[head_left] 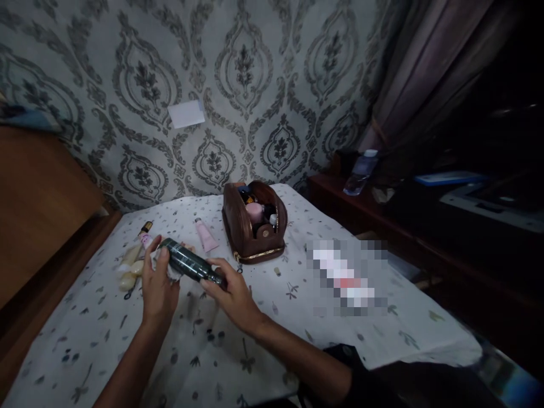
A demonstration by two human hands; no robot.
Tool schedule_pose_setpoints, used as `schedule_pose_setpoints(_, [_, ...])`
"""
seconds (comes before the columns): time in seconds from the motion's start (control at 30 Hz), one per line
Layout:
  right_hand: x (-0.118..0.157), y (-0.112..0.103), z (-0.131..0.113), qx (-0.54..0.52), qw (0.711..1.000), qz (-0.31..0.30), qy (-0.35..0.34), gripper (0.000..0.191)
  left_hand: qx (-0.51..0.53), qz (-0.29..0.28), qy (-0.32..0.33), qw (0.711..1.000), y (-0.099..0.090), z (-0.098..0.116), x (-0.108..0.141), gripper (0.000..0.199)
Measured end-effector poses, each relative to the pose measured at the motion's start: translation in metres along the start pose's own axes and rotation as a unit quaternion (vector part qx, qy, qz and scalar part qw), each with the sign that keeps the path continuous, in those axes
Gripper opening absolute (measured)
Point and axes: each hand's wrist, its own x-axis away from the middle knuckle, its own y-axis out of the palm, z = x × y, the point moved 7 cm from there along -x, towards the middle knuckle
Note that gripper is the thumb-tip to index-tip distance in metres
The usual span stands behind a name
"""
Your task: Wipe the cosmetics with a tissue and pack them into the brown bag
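A dark green bottle [189,262] is held tilted above the patterned cloth, between both hands. My left hand [160,283] grips its wide end, with a crumpled white tissue or cloth [173,273] between palm and bottle. My right hand [236,294] has its fingers round the narrow end at the right. Behind the hands lies a pink tube [206,235]. Farther right stands a brown bag [243,226], unzipped, with a pink round item [254,212] and several small containers inside.
Several small cosmetic items [131,275] lie left of my left hand. A blurred-out object [344,277] rests on the white cloth [263,351] at the right. A clear bottle [361,171] stands on a dark red surface [327,187] beyond. Patterned wall behind.
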Motion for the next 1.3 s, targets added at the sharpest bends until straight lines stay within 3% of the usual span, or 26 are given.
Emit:
schedule_pose_setpoints(0.07, [-0.001,-0.018,-0.015,-0.012,0.999,0.036,-0.021,0.035,0.049,-0.001,-0.041,0.998,0.011,0.002,0.000,0.047])
schedule_pose_setpoints(0.13, [-0.003,-0.043,-0.032,-0.033,0.996,0.074,-0.044,0.029,0.050,-0.028,-0.042,0.997,0.030,0.009,0.003,0.043])
schedule_pose_setpoints(0.3, [-0.010,-0.130,-0.088,0.019,0.974,0.175,-0.143,0.021,0.016,-0.167,-0.015,0.986,0.094,0.031,-0.005,0.047])
schedule_pose_setpoints(0.37, [-0.012,-0.166,-0.114,0.074,0.952,0.225,-0.194,0.020,-0.062,-0.235,0.042,0.969,0.119,0.045,-0.015,0.049])
schedule_pose_setpoints(0.43, [-0.017,-0.194,-0.136,0.131,0.928,0.256,-0.239,0.020,-0.194,-0.284,0.162,0.925,0.141,0.061,-0.023,0.046])
schedule_pose_setpoints(0.53, [-0.033,-0.215,-0.154,0.203,0.907,0.249,-0.274,0.024,-0.399,-0.323,0.332,0.792,0.169,0.070,-0.024,0.041])
schedule_pose_setpoints(0.6, [-0.049,-0.218,-0.156,0.237,0.902,0.222,-0.284,0.027,-0.495,-0.339,0.377,0.705,0.180,0.063,-0.021,0.040])
schedule_pose_setpoints(0.63, [-0.057,-0.218,-0.155,0.252,0.901,0.205,-0.289,0.028,-0.527,-0.343,0.383,0.676,0.182,0.059,-0.021,0.039])
schedule_pose_setpoints(0.7, [-0.072,-0.215,-0.150,0.277,0.897,0.172,-0.297,0.029,-0.552,-0.343,0.394,0.650,0.182,0.052,-0.019,0.038])
schedule_pose_setpoints(1.0, [-0.125,-0.195,-0.115,0.270,0.918,0.042,-0.288,0.033,-0.496,-0.321,0.448,0.672,0.175,0.042,-0.017,0.035])
schedule_pose_setpoints(1.2, [-0.147,-0.172,-0.096,0.322,0.910,-0.047,-0.257,0.017,-0.480,-0.294,0.481,0.672,0.173,0.042,-0.016,0.032])
schedule_pose_setpoints(1.3, [-0.156,-0.167,-0.086,0.333,0.912,-0.060,-0.232,0.014,-0.471,-0.291,0.482,0.679,0.171,0.041,-0.015,0.033])
